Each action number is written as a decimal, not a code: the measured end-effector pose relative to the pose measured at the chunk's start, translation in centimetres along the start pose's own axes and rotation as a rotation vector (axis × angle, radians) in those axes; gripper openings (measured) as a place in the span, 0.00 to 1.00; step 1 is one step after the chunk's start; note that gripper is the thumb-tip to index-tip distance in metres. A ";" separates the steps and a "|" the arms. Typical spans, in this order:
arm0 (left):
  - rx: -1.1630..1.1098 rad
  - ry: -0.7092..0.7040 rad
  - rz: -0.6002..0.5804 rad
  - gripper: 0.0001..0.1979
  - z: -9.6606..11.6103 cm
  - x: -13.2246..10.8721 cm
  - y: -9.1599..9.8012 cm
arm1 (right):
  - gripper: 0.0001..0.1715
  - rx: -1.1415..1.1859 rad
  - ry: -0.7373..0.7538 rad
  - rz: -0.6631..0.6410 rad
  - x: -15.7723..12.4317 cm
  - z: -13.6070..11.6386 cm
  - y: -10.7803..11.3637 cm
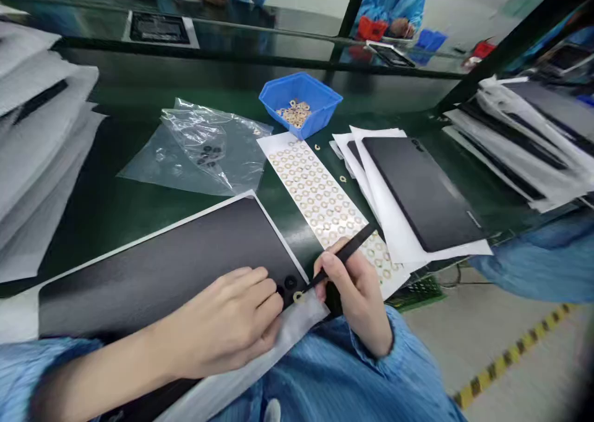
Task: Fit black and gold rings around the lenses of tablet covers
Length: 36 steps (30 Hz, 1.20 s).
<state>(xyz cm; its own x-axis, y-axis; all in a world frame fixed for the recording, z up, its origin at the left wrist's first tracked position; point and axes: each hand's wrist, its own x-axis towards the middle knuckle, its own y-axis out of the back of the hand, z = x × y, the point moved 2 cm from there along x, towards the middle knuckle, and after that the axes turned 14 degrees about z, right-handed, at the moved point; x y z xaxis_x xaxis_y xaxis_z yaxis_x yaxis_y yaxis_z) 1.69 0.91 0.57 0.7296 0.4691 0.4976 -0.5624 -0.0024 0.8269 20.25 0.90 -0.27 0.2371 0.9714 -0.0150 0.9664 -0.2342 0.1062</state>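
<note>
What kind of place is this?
Probably a factory assembly area: a stack of dark panels and white sheets, a blue bin of little rings, and a yellow-and-black floor stripe.

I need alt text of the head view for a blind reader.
A person's right hand holds black tweezers at a small beige ring, by the corner of a flat grey panel under the left hand. Beyond are a white ring-covered sheet and a blue plastic bin.

No text is legible; the pale mark [474, 218] on the right-hand dark panel [420, 190] is too small to read.
</note>
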 end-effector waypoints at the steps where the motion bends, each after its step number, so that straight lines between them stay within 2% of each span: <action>1: -0.009 -0.001 0.000 0.11 0.0 0.0 0.0 | 0.17 0.006 -0.014 0.015 0.0 0.1 -0.1; 4: -0.017 -0.018 0.042 0.09 0.1 0.2 0.2 | 0.17 0.021 -0.057 0.042 0.2 0.3 -0.4; 7: 0.005 -0.059 0.157 0.08 0.2 0.4 0.6 | 0.17 0.034 -0.104 0.044 0.4 0.4 -0.7; 9: 0.017 -0.081 0.182 0.08 0.3 0.4 0.7 | 0.17 0.039 -0.114 0.043 0.6 0.4 -0.8; 18: -0.002 -0.086 0.071 0.13 0.2 0.2 0.7 | 0.15 -0.028 -0.023 0.045 0.4 0.3 -0.9; 28: -0.006 -0.074 0.051 0.12 0.1 0.3 0.6 | 0.15 -0.060 -0.007 0.045 0.2 0.2 -0.8; 36: -0.006 -0.067 0.089 0.12 0.2 0.3 0.5 | 0.15 -0.080 -0.016 0.049 0.2 0.3 -0.8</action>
<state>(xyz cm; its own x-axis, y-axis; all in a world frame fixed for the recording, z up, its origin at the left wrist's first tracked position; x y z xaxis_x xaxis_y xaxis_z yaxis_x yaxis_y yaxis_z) 1.66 0.90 1.16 0.7011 0.4072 0.5854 -0.6281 -0.0362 0.7773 19.51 1.28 -0.66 0.2859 0.9579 -0.0240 0.9427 -0.2767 0.1862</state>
